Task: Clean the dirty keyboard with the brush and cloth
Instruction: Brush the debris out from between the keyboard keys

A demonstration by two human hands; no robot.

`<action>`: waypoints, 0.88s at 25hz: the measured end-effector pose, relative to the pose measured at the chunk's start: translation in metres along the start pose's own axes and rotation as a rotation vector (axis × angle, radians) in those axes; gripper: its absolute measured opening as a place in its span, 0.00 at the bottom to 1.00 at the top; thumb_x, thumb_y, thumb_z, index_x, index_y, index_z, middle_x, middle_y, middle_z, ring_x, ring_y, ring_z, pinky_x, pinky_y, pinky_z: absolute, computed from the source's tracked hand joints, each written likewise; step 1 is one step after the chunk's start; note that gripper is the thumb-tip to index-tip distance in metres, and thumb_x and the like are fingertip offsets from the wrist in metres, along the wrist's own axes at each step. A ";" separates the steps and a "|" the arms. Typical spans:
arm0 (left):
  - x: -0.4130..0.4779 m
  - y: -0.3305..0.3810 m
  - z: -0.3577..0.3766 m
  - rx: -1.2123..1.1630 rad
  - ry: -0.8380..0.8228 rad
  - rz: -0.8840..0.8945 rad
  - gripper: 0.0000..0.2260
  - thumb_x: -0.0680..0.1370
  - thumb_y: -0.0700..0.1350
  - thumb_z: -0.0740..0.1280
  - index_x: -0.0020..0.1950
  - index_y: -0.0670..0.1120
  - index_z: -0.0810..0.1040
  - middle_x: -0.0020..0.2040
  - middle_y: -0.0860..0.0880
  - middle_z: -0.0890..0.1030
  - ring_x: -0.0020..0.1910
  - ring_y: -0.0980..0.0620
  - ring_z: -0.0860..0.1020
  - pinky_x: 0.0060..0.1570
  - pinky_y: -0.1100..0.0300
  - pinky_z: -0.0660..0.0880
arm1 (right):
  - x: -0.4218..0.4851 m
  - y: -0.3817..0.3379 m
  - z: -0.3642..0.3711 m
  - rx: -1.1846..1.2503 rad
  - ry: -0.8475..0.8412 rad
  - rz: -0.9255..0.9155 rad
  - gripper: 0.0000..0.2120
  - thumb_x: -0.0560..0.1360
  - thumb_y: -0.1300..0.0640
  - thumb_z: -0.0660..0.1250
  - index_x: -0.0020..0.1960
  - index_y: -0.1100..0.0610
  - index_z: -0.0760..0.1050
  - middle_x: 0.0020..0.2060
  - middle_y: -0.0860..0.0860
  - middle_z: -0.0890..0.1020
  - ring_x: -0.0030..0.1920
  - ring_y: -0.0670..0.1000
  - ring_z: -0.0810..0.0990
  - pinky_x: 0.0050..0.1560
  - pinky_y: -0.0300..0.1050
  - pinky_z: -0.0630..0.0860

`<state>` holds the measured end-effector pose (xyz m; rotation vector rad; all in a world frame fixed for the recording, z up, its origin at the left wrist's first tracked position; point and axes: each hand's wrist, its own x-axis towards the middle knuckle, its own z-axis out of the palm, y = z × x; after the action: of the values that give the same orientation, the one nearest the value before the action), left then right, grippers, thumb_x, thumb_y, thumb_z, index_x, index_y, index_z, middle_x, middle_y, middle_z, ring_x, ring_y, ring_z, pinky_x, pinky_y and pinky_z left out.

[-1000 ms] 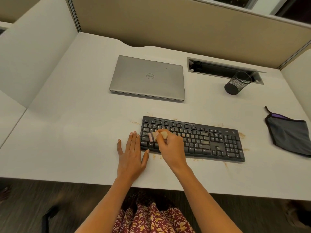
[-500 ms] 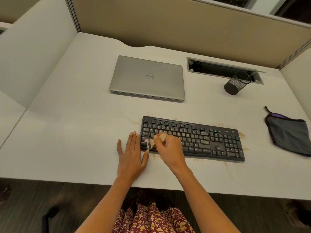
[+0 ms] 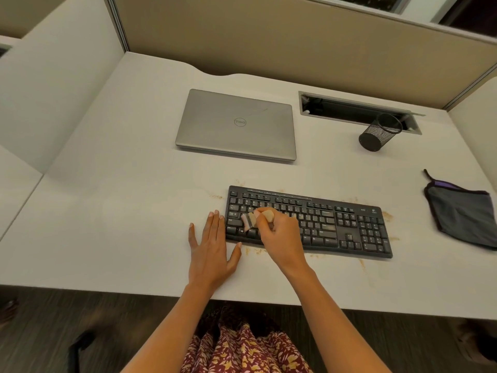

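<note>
Right hand (image 3: 281, 234) is curled round the handle of the brush (image 3: 248, 219), bristles down on the left-hand keys of the keyboard (image 3: 338, 227), which lies near the front edge of the desk (image 3: 107, 211); left hand (image 3: 212, 249) lies flat on the desk, fingers straight, just beside the keyboard's left end, holding nothing. Recommended: short, light strokes along each row, bristles angled into the gaps, working rightward, with the left hand bracing the keyboard against sliding. Brown crumbs (image 3: 387, 216) lie round the keyboard; the cloth (image 3: 462, 214) lies unused, well apart to the right.
</note>
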<state>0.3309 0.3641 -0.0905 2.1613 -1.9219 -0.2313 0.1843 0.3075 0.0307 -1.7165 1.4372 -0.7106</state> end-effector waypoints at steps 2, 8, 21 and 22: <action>0.000 0.001 -0.001 -0.003 0.002 0.001 0.36 0.78 0.62 0.52 0.78 0.39 0.59 0.79 0.42 0.59 0.79 0.48 0.54 0.74 0.35 0.49 | -0.005 -0.001 -0.003 -0.067 -0.038 -0.025 0.10 0.81 0.56 0.62 0.45 0.57 0.80 0.23 0.44 0.70 0.23 0.44 0.68 0.26 0.34 0.61; -0.001 0.000 -0.001 -0.004 -0.022 0.000 0.36 0.77 0.61 0.53 0.78 0.40 0.60 0.79 0.43 0.58 0.79 0.48 0.53 0.74 0.34 0.48 | -0.016 -0.006 0.002 -0.124 -0.235 -0.215 0.10 0.80 0.54 0.65 0.57 0.53 0.81 0.39 0.47 0.85 0.33 0.45 0.79 0.36 0.33 0.72; 0.000 0.001 -0.001 -0.005 -0.014 0.003 0.36 0.76 0.60 0.54 0.78 0.39 0.60 0.78 0.42 0.60 0.78 0.47 0.56 0.73 0.34 0.50 | -0.049 0.025 -0.023 -0.353 0.020 -0.171 0.12 0.80 0.51 0.63 0.60 0.50 0.80 0.50 0.45 0.85 0.43 0.46 0.83 0.42 0.36 0.77; 0.000 0.001 -0.001 -0.004 -0.011 0.004 0.36 0.76 0.60 0.54 0.78 0.39 0.60 0.78 0.42 0.61 0.78 0.47 0.56 0.73 0.34 0.50 | -0.049 0.022 -0.020 -0.302 0.018 -0.186 0.13 0.80 0.51 0.63 0.61 0.50 0.80 0.51 0.46 0.85 0.46 0.45 0.83 0.46 0.38 0.78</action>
<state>0.3306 0.3639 -0.0890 2.1581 -1.9297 -0.2469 0.1463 0.3501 0.0261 -2.1016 1.4679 -0.6311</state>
